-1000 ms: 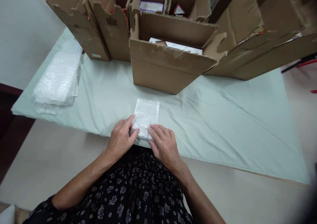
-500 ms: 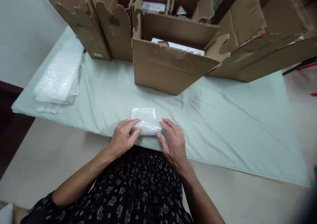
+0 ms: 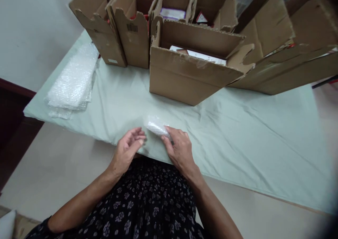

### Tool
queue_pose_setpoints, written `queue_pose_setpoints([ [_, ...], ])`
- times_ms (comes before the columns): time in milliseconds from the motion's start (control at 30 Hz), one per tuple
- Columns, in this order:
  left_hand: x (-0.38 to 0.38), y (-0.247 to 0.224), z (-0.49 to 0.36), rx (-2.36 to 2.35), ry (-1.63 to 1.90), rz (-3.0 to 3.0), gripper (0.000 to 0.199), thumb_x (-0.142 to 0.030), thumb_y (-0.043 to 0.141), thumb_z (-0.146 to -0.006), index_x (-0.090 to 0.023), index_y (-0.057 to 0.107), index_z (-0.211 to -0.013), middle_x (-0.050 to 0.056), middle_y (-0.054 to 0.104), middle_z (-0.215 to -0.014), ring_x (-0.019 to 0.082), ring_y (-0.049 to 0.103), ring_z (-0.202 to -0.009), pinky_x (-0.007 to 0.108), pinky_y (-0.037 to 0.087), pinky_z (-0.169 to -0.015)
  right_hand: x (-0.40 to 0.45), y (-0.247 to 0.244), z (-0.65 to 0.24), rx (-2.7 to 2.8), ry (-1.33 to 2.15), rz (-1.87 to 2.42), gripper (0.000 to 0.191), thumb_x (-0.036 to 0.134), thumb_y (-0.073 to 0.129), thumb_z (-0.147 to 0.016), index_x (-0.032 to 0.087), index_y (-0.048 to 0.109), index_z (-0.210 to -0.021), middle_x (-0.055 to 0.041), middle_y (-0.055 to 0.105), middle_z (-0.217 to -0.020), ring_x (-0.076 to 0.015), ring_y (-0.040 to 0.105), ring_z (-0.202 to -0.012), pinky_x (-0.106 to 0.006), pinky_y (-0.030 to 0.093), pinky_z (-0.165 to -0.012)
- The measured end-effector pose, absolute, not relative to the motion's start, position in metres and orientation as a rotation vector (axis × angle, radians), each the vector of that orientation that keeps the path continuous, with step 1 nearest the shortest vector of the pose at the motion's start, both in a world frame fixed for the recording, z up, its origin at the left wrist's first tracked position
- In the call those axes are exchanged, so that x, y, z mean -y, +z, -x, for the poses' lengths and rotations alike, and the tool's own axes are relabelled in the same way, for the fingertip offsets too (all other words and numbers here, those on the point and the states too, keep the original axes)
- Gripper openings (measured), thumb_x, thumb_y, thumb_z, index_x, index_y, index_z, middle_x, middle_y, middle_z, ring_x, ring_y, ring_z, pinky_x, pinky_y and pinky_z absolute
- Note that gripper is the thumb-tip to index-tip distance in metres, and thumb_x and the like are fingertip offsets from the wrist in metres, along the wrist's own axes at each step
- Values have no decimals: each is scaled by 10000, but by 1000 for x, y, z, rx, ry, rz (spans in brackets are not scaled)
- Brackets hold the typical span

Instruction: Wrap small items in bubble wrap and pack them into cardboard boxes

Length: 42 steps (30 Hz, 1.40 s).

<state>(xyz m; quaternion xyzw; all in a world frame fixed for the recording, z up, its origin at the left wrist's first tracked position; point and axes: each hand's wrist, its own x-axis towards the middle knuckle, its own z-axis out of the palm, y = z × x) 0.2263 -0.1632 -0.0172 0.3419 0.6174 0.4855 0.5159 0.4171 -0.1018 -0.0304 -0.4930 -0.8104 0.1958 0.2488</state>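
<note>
A small bubble-wrapped packet [image 3: 156, 125] is tilted above the pale green cloth near the table's front edge. My right hand [image 3: 179, 145] grips its right end between thumb and fingers. Left of the packet, my left hand [image 3: 130, 145] is apart from it, fingers loosely curled with a gap to the thumb and nothing between them. What lies inside the wrap cannot be made out.
A stack of bubble wrap sheets [image 3: 72, 80] lies on the left of the cloth-covered table [image 3: 250, 140]. Several open cardboard boxes stand along the back; the nearest box [image 3: 182, 79] holds white items and stands just beyond the packet.
My left hand has let go of the packet and drawn back a little. My right hand keeps hold of the packet, which has turned and tilted. The whole view has shifted slightly.
</note>
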Motion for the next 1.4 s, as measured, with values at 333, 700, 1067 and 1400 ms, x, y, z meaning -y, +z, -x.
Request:
queue_pose_setpoints([
  [333, 156, -23, -252, -1035, 1169, -507, 402, -411, 840, -771, -182, 710, -1074, 68, 774, -1049, 235, 690, -1036, 418, 499, -1033, 128, -12, -431, 1942, 945, 1354, 343, 517, 530, -1019, 234, 717, -1065, -79, 753, -1068, -241, 687, -944, -414, 520, -869],
  [700, 151, -18, -260, -791, 1161, -324, 558, -368, 875, -777, -243, 736, -1302, 68, 725, -1328, 286, 577, -1308, 431, 330, -1187, 134, -13, -425, 1515, 1408, 1041, 406, 518, 678, -924, 267, 717, -1241, -94, 694, -1350, -291, 667, -1211, -415, 556, -1001],
  [1067, 128, -25, -238, -873, 1252, -889, 621, -375, 760, -882, -311, 581, -1473, 78, 556, -1552, 331, 464, -1453, 489, 394, -1179, 71, 63, -479, 1710, 719, 1188, 205, 349, 763, -884, 293, 780, -1081, -11, 796, -943, -182, 716, -710, -279, 556, -610],
  [1400, 125, -54, -240, -1282, 1277, -1679, 414, -111, 635, -856, -233, 650, -1251, 153, 628, -1405, 346, 536, -1373, 625, 461, -1116, -99, 172, -424, 2537, -377, 972, 217, 268, 666, -926, 216, 714, -1130, -97, 763, -1133, -293, 708, -997, -394, 544, -761],
])
